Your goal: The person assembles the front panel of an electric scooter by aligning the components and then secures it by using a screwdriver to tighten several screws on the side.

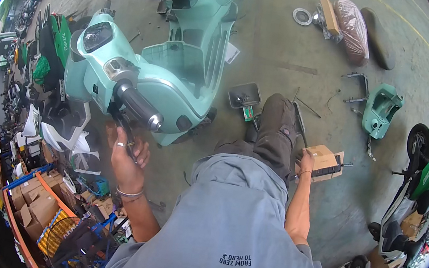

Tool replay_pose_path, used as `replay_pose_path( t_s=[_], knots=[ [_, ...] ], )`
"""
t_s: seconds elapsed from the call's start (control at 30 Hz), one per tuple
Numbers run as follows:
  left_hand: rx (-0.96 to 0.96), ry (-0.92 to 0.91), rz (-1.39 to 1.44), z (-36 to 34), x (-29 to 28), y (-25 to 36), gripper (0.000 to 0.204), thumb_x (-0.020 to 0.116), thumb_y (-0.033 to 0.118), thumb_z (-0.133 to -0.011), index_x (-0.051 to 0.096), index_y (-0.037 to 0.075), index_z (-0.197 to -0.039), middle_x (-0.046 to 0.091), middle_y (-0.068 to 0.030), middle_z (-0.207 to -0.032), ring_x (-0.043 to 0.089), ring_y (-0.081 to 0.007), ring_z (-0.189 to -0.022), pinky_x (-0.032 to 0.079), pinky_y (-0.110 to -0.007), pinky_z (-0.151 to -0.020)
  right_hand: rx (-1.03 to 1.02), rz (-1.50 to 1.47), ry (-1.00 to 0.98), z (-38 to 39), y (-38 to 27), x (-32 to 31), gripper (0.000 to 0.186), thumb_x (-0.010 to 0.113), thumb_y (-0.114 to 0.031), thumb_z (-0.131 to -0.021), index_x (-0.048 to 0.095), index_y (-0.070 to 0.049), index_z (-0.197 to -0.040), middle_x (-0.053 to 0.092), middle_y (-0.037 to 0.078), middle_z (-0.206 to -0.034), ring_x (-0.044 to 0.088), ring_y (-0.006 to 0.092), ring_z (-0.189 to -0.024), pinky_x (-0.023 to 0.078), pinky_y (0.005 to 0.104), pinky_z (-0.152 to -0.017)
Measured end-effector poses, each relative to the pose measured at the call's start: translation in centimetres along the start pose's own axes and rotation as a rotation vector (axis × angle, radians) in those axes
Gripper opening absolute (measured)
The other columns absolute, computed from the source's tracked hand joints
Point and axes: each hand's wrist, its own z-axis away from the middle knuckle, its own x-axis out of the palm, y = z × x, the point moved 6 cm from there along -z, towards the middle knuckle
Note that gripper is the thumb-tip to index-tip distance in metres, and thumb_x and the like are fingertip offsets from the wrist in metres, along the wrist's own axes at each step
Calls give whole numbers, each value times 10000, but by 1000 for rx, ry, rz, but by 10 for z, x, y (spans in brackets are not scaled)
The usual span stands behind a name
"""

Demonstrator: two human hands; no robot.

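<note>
Two hands are at work, and they are well apart. Your left hand [127, 154] is raised under the scooter's handlebar, its fingers curled closed around the black brake lever [122, 125] that hangs just below the dark handlebar grip [139, 106]; a ring and a wrist bangle show on that hand. Your right hand [306, 161] is down by your knee, resting on a small cardboard box [325, 159] that lies on the concrete floor [287, 62]. Whether its fingers are closed on anything you cannot tell from here, as they are turned away, though a thin dark tool [340, 164] sticks out past the box beside it.

One mint-green scooter [168, 75] stands ahead of you, its seat lifted and its body panels partly off. One loose mint-green panel [382, 109] lies on the floor toward the right edge, with a metal bracket just beside it. One black mirror [244, 95] lies near your foot. At the far edge of the floor sit one seat wrapped in plastic [351, 30], one dark seat beside it, a small carton and a round ring-shaped part.

One green scooter [427, 165] is parked at the right edge, and another green one stands behind the handlebar at the left. Cardboard boxes [37, 200] are stacked on racking at the lower left. Your bent knee lies between the two hands.
</note>
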Motion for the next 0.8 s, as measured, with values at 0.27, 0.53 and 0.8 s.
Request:
replay_pose_path(
  t_s=[0.27,0.53,0.8],
  knots=[
    [248,518,-642,12,-14,13,587,411,465,-1020,455,-36,-1324,566,-118,-1065,550,-191,-906,442,-306,-777,-662,702,-163,-57,-265,262,335,605,-257,-902,662,-5,-1116,712,166,-963,679,250,-845,509,357,-786],
    [154,1133,-232,25,38,44,1018,573,721,-810,338,-56,-1426,447,-213,-1372,435,-323,-1292,313,-432,-1091,-1028,1272,-811,-26,-364,636,388,600,-335,-894,636,-33,-1135,689,216,-1021,650,379,-1000,503,428,-863],
    [-536,1076,-1020,-20,83,59,927,834,456,-698,434,-63,-1354,366,-300,-1400,404,-438,-1288,321,-503,-1069,-697,966,-1135,41,-347,772,365,594,-299,-886,651,-26,-1122,701,163,-1009,683,306,-896,519,377,-826]
  ],
)
